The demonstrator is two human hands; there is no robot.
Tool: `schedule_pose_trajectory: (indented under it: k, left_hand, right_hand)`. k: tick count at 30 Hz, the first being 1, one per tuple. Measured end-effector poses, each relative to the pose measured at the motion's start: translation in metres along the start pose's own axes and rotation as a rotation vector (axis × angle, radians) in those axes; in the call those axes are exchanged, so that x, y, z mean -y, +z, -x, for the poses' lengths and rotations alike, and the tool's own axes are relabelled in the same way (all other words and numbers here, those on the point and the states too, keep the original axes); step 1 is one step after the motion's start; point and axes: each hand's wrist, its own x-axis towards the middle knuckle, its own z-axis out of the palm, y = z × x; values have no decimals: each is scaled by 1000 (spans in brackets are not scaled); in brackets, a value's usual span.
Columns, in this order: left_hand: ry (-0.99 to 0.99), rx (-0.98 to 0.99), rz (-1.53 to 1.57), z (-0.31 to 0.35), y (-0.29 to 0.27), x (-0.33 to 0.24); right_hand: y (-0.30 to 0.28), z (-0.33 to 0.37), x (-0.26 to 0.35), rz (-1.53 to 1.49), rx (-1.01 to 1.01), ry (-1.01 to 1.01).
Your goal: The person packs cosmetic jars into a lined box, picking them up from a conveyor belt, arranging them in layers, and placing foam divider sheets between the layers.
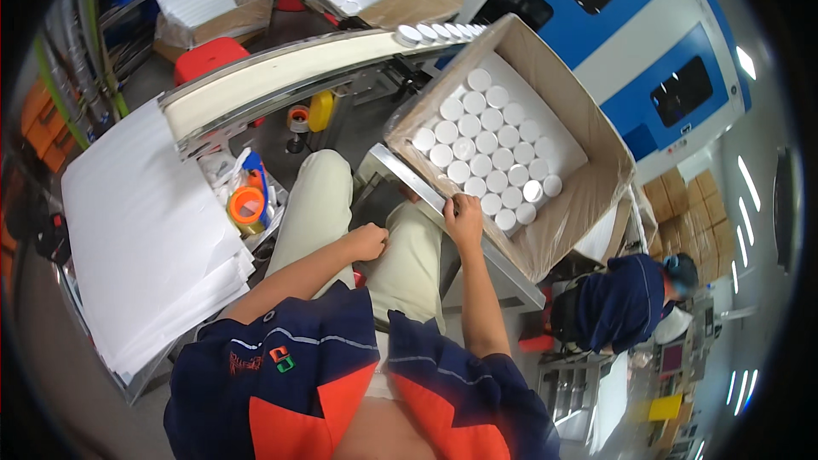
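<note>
My left hand (pixel 368 241) is curled into a loose fist on my thigh, with nothing seen in it. Farther right, my right hand (pixel 464 220) has its fingers bent over the near edge of a large cardboard box (pixel 588 204), beside the metal frame. The box leans on a metal stand (pixel 426 187) and is lined with clear plastic film. Inside, rows of round white caps (pixel 481 164) lie side by side on a white sheet (pixel 558 140). Neither hand touches the caps.
A curved conveyor (pixel 281 77) crosses ahead, with several white caps (pixel 430 33) at its far end. White sheets (pixel 145 230) are stacked at left, near a tape dispenser (pixel 249 203). A blue-and-white machine (pixel 630 43) stands behind; another person (pixel 622 302) sits at right.
</note>
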Motion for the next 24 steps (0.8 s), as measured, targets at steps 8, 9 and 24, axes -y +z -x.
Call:
schedule_pose_trajectory:
  k: [8,9,24]
  left_hand:
    - [390,-410,360,-12,-49,-42]
    - [441,-433,483,-20,-64,-55]
    - [199,-851,832,-170,-165,-2]
  right_hand:
    - [-9,-40,4,-233,-87,73]
    - [-13,-63,3,-251,-116,-12]
    - [110,-463,39,274,457,-397]
